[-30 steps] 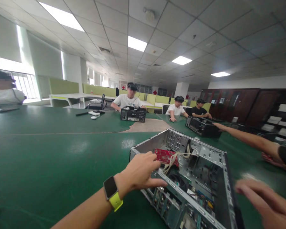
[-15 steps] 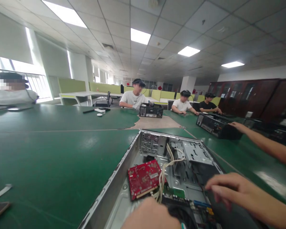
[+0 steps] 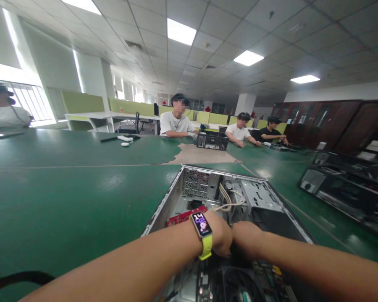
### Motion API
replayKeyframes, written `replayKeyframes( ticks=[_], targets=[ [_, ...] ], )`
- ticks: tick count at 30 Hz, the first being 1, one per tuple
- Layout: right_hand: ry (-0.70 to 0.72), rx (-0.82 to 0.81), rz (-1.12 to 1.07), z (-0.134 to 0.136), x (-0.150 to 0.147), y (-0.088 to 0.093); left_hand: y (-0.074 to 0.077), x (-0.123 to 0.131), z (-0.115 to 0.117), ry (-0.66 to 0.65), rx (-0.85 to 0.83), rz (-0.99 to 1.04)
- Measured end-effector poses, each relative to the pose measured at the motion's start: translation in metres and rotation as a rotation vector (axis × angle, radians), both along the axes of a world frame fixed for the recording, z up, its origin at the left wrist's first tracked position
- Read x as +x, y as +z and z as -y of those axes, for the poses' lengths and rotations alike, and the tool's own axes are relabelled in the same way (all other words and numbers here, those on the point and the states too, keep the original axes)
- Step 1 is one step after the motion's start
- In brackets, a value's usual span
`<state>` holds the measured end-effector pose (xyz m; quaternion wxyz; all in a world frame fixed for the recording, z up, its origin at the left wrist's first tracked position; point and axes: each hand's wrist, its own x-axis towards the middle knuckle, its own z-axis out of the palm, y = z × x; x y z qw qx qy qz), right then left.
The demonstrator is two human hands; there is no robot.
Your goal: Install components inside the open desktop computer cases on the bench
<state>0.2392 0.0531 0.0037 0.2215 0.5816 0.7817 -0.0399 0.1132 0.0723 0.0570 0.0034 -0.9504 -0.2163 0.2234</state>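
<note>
An open grey computer case lies on the green table right before me. Inside it are a red circuit card, a bundle of white cables and a round fan near my edge. My left hand, with a yellow-strapped watch on the wrist, reaches down into the case beside the red card. My right hand comes in from the right and touches the left hand. The fingers of both hands point down into the case and are hidden behind the hands.
Three people sit at the far side of the table, one behind a black computer case. Another dark case lies at the right. Small white items lie far left. A black strap lies at the near left edge.
Both my arms have pushed forward and my hands have come together inside the case, covering part of the red card. The neighbour's arm at the right has left the view.
</note>
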Motion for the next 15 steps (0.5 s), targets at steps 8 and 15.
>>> replayKeyframes(
  ticks=[8,15],
  targets=[
    [0.022,-0.039,0.07,-0.005,0.003,0.001,-0.004,0.004,-0.004,0.041,0.015,0.088],
    [-0.046,-0.107,0.088,-0.006,-0.001,0.004,-0.026,-0.002,-0.018,-0.003,0.07,0.055]
  ],
)
